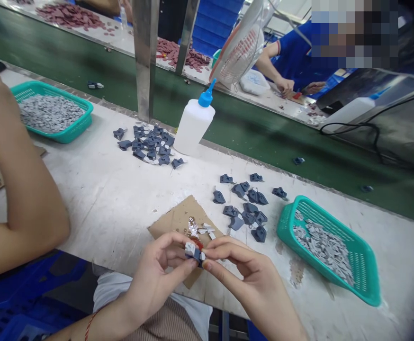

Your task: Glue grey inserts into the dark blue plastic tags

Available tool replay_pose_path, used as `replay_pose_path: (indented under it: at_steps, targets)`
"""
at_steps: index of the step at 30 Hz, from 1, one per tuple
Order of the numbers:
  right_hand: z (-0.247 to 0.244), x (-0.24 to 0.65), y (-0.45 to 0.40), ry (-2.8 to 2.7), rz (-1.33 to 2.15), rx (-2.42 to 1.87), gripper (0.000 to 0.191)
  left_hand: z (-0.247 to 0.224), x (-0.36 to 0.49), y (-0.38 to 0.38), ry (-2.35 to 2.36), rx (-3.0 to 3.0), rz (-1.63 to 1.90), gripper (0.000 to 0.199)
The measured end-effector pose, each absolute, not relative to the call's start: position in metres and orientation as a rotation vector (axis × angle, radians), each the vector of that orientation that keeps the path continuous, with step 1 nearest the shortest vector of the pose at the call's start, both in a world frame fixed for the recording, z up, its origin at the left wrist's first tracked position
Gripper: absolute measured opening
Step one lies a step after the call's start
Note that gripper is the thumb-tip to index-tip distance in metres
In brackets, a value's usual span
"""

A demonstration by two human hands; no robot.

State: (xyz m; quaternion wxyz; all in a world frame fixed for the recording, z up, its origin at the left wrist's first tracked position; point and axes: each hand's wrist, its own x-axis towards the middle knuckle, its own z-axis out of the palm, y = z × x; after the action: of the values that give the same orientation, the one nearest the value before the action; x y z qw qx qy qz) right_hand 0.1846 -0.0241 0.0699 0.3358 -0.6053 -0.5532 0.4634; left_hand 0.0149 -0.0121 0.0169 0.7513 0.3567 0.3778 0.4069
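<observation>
Pinching one part (192, 251) — left hand (159, 274) facing right hand (247, 267)

A small, angular dark-blue piece (195, 255) with light-grey ends (190, 248) is pinched between the left hand (159, 274) and right hand (249, 272), over brown cardboard (171, 220).

Both hands (153, 279) (251, 272) face each other in what look like fingertip pinches.

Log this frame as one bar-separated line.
left hand: holds small dark-blue-and-grey plastic part | right hand: pinches same part | beneath: brown cardboard sheet | right: teal plastic basket, grey pieces
</observation>
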Motion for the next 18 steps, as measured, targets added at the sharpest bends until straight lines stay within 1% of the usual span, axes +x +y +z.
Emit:
replay_pose_path:
  at_steps: [4, 10, 13, 15, 18]
  targets:
    - [0.073, 0.184, -0.026, -1.463, 1.201, -1.578, 0.004, 0.016, 0.015, -0.014, 0.823, 0.831, 0.927, 0.013]
    - [0.068, 0.188, -0.026, -1.246, 1.468, -1.437, 0.009, 0.017, 0.014, -0.015, 0.728, 0.867, 0.983, 0.020]
    - [0.063, 0.185, -0.029, -1.070, 1.610, -1.303, 0.018, 0.020, 0.014, -0.013, 0.691, 0.895, 1.017, 0.025]
    - [0.059, 0.181, -0.032, -1.005, 1.620, -1.244, 0.027, 0.024, 0.016, -0.012, 0.673, 0.890, 1.019, 0.027]
    - [0.054, 0.172, -0.038, -0.951, 1.645, -1.168, 0.031, 0.027, 0.021, -0.011, 0.646, 0.826, 0.996, 0.025]
